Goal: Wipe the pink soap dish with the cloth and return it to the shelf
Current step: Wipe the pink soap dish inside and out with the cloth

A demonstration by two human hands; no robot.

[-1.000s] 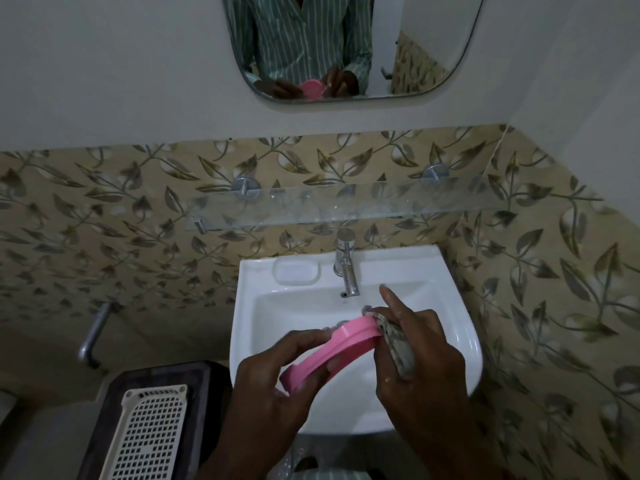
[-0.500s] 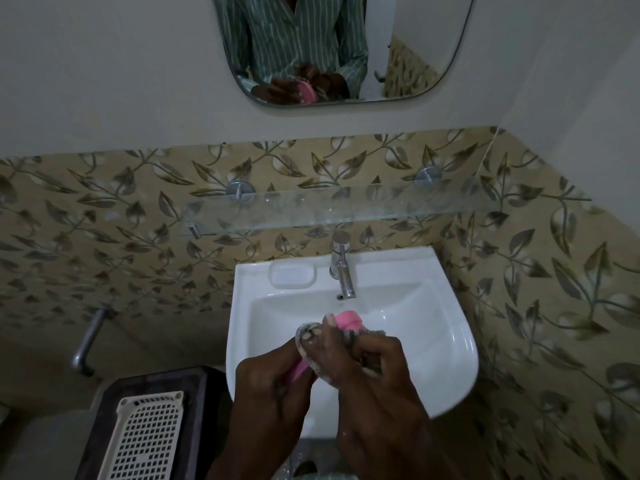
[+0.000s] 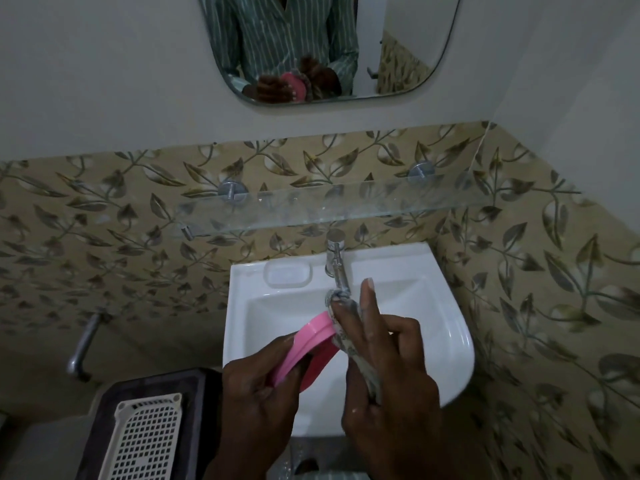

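My left hand (image 3: pixel 258 393) grips the pink soap dish (image 3: pixel 306 344) by its near end and holds it tilted on edge over the white sink (image 3: pixel 450 341). My right hand (image 3: pixel 384 375) holds a grey patterned cloth (image 3: pixel 341 318) pressed against the dish's far end, with the index finger stretched straight out. The glass shelf (image 3: pixel 346 206) on the tiled wall above the tap has nothing on it. The mirror (image 3: pixel 408 46) reflects both hands and the dish.
A chrome tap (image 3: pixel 336 261) stands at the back of the sink, just beyond the cloth. A dark bin with a white perforated tray (image 3: pixel 145 441) sits at lower left. A metal pipe (image 3: pixel 81 348) juts from the left wall. A tiled wall closes in on the right.
The right hand with the cloth slid from covering the middle of the dish out to its far end, uncovering the pink rim. The view dipped slightly.
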